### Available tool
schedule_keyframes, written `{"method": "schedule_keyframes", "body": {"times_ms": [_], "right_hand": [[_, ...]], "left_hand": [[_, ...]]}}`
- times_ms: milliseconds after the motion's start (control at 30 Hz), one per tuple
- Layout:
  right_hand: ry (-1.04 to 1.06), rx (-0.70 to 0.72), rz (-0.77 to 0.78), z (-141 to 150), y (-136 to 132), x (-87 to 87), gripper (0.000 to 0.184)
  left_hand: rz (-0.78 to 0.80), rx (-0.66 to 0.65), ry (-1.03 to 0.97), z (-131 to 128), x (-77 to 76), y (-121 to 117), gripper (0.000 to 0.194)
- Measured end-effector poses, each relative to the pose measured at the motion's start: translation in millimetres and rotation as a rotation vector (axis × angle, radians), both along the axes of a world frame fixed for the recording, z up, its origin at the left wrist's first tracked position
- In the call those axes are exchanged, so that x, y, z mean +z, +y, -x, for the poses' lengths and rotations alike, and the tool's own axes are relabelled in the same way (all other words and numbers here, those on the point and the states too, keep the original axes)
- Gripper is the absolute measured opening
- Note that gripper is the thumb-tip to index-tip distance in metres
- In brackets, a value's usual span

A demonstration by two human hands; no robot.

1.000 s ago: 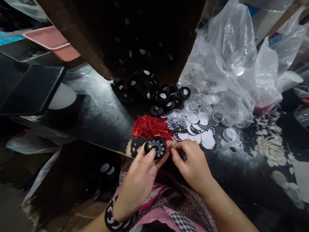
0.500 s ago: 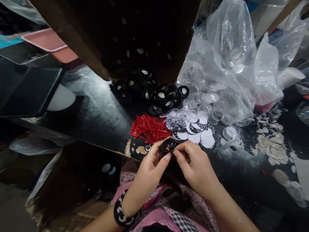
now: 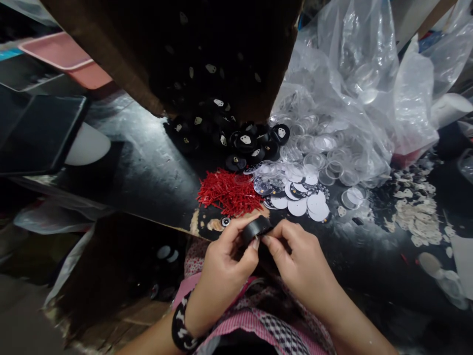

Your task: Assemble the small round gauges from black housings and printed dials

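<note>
My left hand grips a round black dial case between thumb and fingers, just over the table's front edge. The case is tilted so that its smooth side wall shows, and most of its face is turned out of sight. My right hand is closed at the case's right lower rim, thumb and fingertips pinched against it. Whether a small part sits between those fingertips is hidden. Just beyond my hands lie a heap of thin red pointers and a pile of printed dial discs, some showing white backs.
More black cases spill from a big cardboard box. Clear plastic rings and covers lie under plastic bags. Small pale metal plates are heaped at right. A dark tablet-like panel stands left; a small ring lies near the edge.
The case has been tipped, so its printed face with a red pointer has turned away and its side wall shows. Both hands stay on it. The view has shifted slightly.
</note>
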State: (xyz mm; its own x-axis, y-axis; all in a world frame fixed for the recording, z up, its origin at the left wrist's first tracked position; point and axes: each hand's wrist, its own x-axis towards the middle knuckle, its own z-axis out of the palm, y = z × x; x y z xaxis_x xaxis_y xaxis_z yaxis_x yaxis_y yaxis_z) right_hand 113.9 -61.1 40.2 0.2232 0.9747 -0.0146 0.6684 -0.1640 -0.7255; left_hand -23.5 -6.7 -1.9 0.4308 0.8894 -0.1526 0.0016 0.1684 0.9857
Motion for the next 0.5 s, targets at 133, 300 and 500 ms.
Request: {"method": "schedule_keyframes", "body": {"times_ms": [133,300,500], "right_hand": [[0.001,0.026,-0.027,-5,3,0.9,0.026],[-0.273,0.174,-0.196,-12,11,-2.0,0.013],[-0.475,0.178,-0.253,-9,21,-5.7,0.015]], "left_hand": [[0.214,-0.069,-0.110,0,-0.5,8,0.026],[0.355,-0.131,-0.166,1,-4.5,14,0.040],[0.499,-0.013,-0.193,-6,-11.0,3,0.038]]}}
